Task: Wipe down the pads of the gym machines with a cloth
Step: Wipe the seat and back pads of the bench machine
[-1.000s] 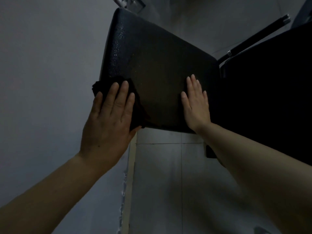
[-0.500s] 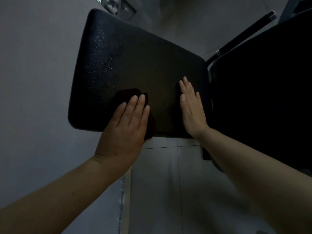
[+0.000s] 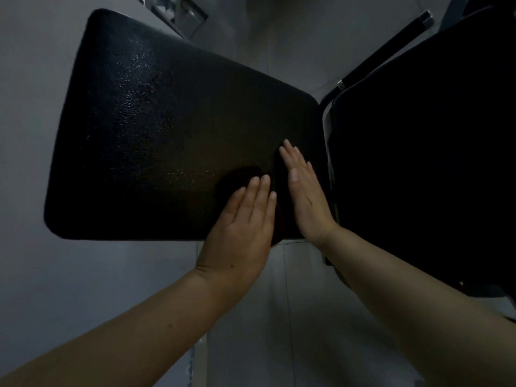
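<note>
Two flat hands on black pad [image 3: 167, 129], left hand [image 3: 240, 227] pressing seemingly dark cloth [image 3: 240, 175], right hand [image 3: 307, 196] empty

Dim gym room, black padded machine seat [image 3: 173, 129], black metal bar [image 3: 391, 48], pale tiled floor [image 3: 251, 317]

You look down in dim light at a pale tiled floor [image 3: 307, 317] with thin seams. A grey wall [image 3: 30, 135] rises to the floor's left. Far beyond the floor, a small framed panel [image 3: 181, 16] sits by the wall.
</note>
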Available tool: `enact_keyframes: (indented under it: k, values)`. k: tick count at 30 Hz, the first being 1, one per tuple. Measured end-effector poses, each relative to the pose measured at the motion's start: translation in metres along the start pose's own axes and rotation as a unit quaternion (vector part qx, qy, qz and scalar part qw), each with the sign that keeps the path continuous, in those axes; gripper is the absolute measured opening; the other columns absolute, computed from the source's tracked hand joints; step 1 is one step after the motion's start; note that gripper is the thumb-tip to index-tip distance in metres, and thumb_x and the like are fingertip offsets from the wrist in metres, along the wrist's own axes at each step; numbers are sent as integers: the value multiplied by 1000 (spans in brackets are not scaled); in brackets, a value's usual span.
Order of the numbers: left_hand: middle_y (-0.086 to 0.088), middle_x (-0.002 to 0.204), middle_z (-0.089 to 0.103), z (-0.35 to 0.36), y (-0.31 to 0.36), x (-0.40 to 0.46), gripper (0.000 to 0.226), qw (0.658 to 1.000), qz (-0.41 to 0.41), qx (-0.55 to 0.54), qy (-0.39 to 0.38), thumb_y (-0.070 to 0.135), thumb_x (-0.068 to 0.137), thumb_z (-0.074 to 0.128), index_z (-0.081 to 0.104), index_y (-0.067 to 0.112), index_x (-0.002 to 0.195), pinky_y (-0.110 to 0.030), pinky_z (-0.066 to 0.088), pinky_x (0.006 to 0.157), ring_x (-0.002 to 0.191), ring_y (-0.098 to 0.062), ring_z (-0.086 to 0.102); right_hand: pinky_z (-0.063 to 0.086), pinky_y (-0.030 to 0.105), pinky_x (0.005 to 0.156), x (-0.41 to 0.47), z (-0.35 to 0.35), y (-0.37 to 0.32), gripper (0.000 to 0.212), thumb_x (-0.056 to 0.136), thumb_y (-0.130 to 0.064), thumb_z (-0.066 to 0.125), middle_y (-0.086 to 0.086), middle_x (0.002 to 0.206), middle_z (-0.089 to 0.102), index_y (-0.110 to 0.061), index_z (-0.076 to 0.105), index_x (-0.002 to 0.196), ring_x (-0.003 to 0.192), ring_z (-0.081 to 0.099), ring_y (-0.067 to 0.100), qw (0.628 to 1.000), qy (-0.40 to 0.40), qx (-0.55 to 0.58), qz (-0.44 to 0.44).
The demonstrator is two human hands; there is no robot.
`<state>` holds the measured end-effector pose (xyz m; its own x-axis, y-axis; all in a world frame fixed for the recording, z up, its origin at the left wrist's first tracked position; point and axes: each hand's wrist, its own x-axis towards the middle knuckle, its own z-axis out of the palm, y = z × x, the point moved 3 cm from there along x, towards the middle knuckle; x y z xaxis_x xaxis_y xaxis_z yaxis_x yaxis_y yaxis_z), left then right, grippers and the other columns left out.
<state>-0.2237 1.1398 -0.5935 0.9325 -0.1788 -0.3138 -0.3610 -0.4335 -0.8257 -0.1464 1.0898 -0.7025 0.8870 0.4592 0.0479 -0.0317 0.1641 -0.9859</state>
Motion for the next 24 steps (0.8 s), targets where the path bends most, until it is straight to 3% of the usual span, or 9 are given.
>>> enact_keyframes:
  k: [3,7,11,13,18,19,22,24]
  values:
    - [-27,152,12,-2,10,10,66,1000,-4,-2,-22,39,94,14,9,-6,142,-45,-3,113,143,-34,18,-3,24,118,0,-4,2,68,91,-55,9,-9,158,14,-21,24,148,143,3,-2,1000,-6,27,5]
    - [-33,146,-16,-3,28,21,76,997,12,-12,-72,45,96,9,-17,-15,134,-53,-16,110,143,-40,-6,-2,17,116,0,-8,5,81,86,-72,9,-9,157,16,-21,24,148,143,7,-2,997,-8,70,8]
    - [-35,149,-14,-5,39,31,67,993,35,-35,-103,35,94,1,-19,-17,131,-50,-17,107,141,-43,-11,7,36,121,-2,-16,9,83,84,-75,13,-12,154,20,-23,27,146,142,13,-1,993,-3,119,11]
    - [-34,149,-16,-3,41,33,69,990,44,-55,-120,38,96,4,-21,-16,132,-50,-18,107,141,-43,-12,10,39,120,-5,-20,13,80,84,-75,15,-14,151,24,-25,29,145,141,17,-4,991,11,132,26]
    - [-25,143,-40,-7,32,34,117,965,56,-179,-184,70,86,35,-45,-5,126,-46,-21,111,136,-35,-33,21,8,108,-29,-19,16,81,81,-78,21,-22,143,33,-28,36,142,131,27,-15,974,76,200,70]
    - [-19,143,-44,-9,25,34,121,952,67,-222,-198,70,83,43,-47,0,127,-43,-20,113,135,-30,-37,22,9,108,-36,-16,16,77,82,-77,23,-21,144,34,-29,37,141,132,28,-13,971,80,214,68]
    - [2,145,-43,-23,-9,33,109,898,63,-374,-224,53,87,54,-39,17,132,-31,-16,115,134,-11,-38,16,40,119,-53,-4,8,49,91,-61,30,-16,150,30,-42,34,137,141,22,1,981,69,176,49]
    - [5,148,-37,-33,-30,33,92,905,52,-368,-207,47,93,45,-34,21,134,-27,-15,114,135,-8,-34,13,48,118,-59,0,5,53,92,-52,33,-14,155,18,-36,29,142,143,13,2,993,73,78,44]
